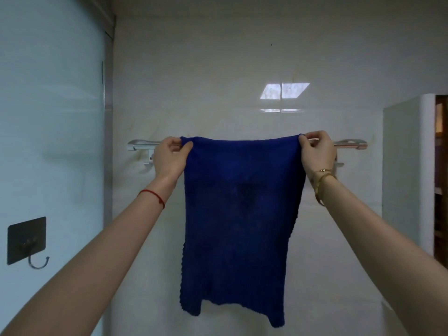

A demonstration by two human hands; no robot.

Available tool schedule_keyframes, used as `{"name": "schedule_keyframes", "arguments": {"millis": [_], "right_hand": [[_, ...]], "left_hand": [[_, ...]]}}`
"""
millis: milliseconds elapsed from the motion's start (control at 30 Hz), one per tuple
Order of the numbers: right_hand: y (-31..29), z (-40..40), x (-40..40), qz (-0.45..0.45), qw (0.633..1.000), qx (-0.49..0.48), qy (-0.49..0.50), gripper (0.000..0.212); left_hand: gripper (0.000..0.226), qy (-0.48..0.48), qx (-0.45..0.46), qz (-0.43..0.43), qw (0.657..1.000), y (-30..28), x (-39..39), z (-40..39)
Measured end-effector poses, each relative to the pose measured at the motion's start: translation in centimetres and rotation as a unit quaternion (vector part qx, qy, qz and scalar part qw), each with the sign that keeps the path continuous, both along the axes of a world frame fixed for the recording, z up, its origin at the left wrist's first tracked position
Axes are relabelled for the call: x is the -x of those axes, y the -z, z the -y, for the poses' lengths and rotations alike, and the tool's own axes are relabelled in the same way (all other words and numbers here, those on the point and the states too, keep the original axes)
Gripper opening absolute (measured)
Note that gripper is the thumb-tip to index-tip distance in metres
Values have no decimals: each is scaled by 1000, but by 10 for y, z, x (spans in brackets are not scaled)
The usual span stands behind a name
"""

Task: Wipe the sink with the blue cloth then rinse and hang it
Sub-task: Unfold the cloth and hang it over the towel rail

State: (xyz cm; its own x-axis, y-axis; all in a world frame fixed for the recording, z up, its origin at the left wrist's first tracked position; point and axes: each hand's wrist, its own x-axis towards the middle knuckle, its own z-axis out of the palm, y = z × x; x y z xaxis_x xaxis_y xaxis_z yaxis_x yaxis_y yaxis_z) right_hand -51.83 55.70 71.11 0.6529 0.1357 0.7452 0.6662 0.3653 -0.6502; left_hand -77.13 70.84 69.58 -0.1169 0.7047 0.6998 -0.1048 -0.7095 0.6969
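— While both arms reach up, what are they holding?

— A deep blue cloth point(238, 214) of nubbly, knitted-looking fabric, stretched wide at the level of a silver metal towel rail point(143, 144) fixed to the glossy, pale tiled wall point(218, 81). The left hand point(169, 157) pinches the cloth's upper left corner between thumb and curled fingers; the right hand point(316, 151) pinches the upper right corner the same way.

— Is it over the rail?

— I cannot tell; the top edge hides the bar's middle, and only the rail's rounded ends show past each hand. Its body hangs down limp, with an uneven lower hem and a darker patch near the centre.

— Anything else?

— A thin red string bracelet point(152, 196) on the left wrist, gold-coloured bangles point(321, 181) on the right. On the frosted glass panel point(48, 117) at left sits a black square adhesive plate with a curved metal hook point(28, 241). No writing is legible anywhere.
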Motion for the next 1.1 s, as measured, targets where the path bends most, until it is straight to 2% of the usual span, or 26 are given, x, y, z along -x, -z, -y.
{"name": "schedule_keyframes", "arguments": {"millis": [100,267,333,433,500,600,700,767,867,933,1000,1067,1100], "right_hand": [[-24,-2,-12,-35,999,25,12,25],[-56,4,-33,35,986,124,105,25],[-62,3,-40,98,960,186,184,25],[-65,-5,-48,206,889,271,306,26],[-62,-9,-50,213,874,278,337,31],[-49,-11,-50,205,891,198,354,33],[-29,-9,-48,212,910,140,329,34],[-19,-6,-48,211,916,123,319,39],[-3,-2,-48,247,912,97,312,45],[9,1,-48,246,926,73,276,34],[23,0,-49,240,940,80,230,29],[33,-1,-48,223,954,75,188,43],[35,-2,-45,203,964,51,164,48]], "left_hand": [[22,-38,-23,-6,999,-23,5,-1],[33,-138,-59,-92,984,-49,10,-13],[37,-170,-67,-135,974,-54,11,-21],[39,-218,-62,-184,956,-52,7,-27],[40,-269,-65,-189,942,-45,3,-29],[32,-342,-100,-152,922,-33,-1,-28],[22,-314,-146,-98,933,-20,0,-28],[28,-288,-158,-91,940,-14,-1,-28],[46,-329,-195,-134,914,-6,-2,-29],[40,-340,-199,-134,909,3,-4,-25],[25,-324,-177,-122,921,13,-7,-22],[33,-285,-136,-83,945,21,-12,-17],[37,-248,-111,-34,962,24,-14,-14]]}}
